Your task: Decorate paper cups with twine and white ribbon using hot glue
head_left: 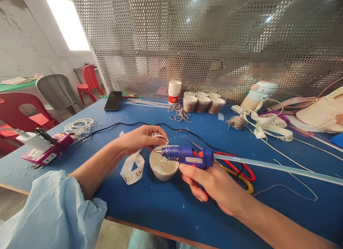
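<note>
My right hand (200,183) is wrapped round the handle of a blue hot glue gun (184,157), a long clear glue stick (268,164) jutting from its back. The nozzle points left, over a small twine-covered cup (164,174) with a pale inside. Closed on a printed white ribbon (133,172), my left hand (140,139) is just above the cup's left rim. The ribbon's loose length twists down onto the table beside the cup. Scissors (248,174) with red and yellow handles lie behind my right hand, partly hidden by it.
A perforated metal screen (160,45) stands along the back of the blue table (128,209). Before it are a phone (113,100), stacked paper cups (174,91), several twine-covered cups (203,103) and a twine ball (237,123). A purple power strip (46,152) lies left; its black cord crosses the table.
</note>
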Demonstrator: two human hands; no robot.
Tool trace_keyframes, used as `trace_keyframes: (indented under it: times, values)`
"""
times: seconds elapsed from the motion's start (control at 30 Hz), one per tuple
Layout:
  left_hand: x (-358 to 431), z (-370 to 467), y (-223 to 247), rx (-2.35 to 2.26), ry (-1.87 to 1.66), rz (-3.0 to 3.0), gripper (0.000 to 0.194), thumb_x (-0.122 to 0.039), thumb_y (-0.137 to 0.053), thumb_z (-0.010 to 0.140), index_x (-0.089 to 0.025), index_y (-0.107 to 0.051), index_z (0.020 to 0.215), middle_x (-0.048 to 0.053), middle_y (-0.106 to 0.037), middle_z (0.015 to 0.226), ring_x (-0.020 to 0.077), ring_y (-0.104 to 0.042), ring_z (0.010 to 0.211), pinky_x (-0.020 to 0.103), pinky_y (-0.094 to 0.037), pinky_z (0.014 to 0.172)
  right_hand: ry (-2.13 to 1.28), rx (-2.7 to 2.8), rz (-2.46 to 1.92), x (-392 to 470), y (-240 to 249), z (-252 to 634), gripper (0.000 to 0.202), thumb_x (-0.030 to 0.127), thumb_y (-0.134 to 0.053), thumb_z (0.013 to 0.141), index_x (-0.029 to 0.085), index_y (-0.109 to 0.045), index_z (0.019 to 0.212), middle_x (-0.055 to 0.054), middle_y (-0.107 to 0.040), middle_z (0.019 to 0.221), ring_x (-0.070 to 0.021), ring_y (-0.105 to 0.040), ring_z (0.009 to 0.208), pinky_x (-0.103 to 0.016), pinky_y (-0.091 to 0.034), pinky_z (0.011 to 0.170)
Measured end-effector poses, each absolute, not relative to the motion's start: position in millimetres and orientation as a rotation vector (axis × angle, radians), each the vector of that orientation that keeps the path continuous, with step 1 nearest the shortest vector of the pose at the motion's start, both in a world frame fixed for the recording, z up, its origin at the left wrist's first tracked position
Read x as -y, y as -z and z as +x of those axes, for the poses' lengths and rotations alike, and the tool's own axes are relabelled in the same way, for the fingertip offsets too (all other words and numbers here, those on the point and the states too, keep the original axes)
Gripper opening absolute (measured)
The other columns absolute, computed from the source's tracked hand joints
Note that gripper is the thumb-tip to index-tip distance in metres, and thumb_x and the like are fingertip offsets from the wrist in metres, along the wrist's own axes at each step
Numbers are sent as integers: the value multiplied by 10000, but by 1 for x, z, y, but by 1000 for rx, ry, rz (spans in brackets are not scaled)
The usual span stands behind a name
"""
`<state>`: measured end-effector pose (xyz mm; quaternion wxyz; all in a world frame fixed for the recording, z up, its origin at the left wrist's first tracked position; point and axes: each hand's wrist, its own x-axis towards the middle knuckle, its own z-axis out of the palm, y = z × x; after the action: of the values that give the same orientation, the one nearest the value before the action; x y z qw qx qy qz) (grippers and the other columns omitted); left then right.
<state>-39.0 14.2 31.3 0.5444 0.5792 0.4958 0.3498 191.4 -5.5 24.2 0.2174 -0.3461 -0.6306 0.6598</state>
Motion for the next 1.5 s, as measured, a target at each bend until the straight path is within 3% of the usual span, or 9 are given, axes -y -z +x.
trace_keyframes:
  times: [0.2, 0.43, 0.63, 0.93, 1.07, 1.27, 1.5]
  values:
    - [-14, -39, -32, -1165, -816, 1384, 231, -346, -745, 741, -162, -643, 836, -3, -617, 785, 103, -520, 679, 220, -390, 583, -1886, 1773, -955, 7, -25, 191, 374, 481, -597, 839, 181, -458, 663, 61, -449, 583, -30, -353, 372, -214, -294, 415]
    - [-14, -41, -27, -1145, -801, 1396, 236, -350, -745, 755, -164, -644, 858, -11, -621, 784, 94, -515, 678, 220, -394, 605, -1702, 1865, -1075, 12, -26, 191, 377, 471, -523, 901, 191, -437, 663, 74, -384, 516, -57, -374, 405, -230, -311, 461]
    - [-14, -39, -28, -1137, -812, 1371, 216, -324, -750, 752, -163, -646, 851, 0, -647, 822, 102, -552, 714, 218, -426, 623, -1821, 1921, -991, 10, -26, 193, 360, 422, -522, 919, 186, -441, 659, 68, -413, 545, -46, -388, 391, -224, -298, 442]
    - [-13, -40, -31, -1126, -824, 1394, 188, -313, -734, 771, -160, -655, 849, 5, -645, 802, 102, -578, 726, 193, -476, 606, -1808, 1777, -886, 7, -35, 214, 415, 486, -578, 876, 188, -464, 610, 70, -391, 453, -57, -347, 369, -242, -294, 437]
    - [-9, -42, -37, -1152, -851, 1418, 196, -308, -719, 775, -155, -652, 877, 33, -679, 831, 143, -624, 783, 233, -518, 640, -1695, 1575, -828, 1, -33, 216, 397, 493, -623, 829, 179, -506, 616, 52, -464, 516, -47, -339, 355, -239, -271, 412]
    - [7, -41, -38, -1291, -958, 1524, 227, -346, -693, 790, -161, -654, 916, 18, -680, 805, 131, -616, 710, 252, -520, 652, -1467, 1525, -1027, -5, -14, 202, 349, 516, -628, 824, 192, -572, 708, 48, -483, 441, -110, -446, 453, -255, -342, 497]
    - [30, -45, -28, -1529, -1099, 1757, 209, -331, -661, 811, -186, -671, 961, 32, -695, 952, 148, -628, 760, 265, -524, 688, -1367, 1744, -1077, 2, 3, 194, 357, 564, -572, 870, 211, -593, 817, 49, -546, 560, -132, -497, 563, -261, -360, 539]
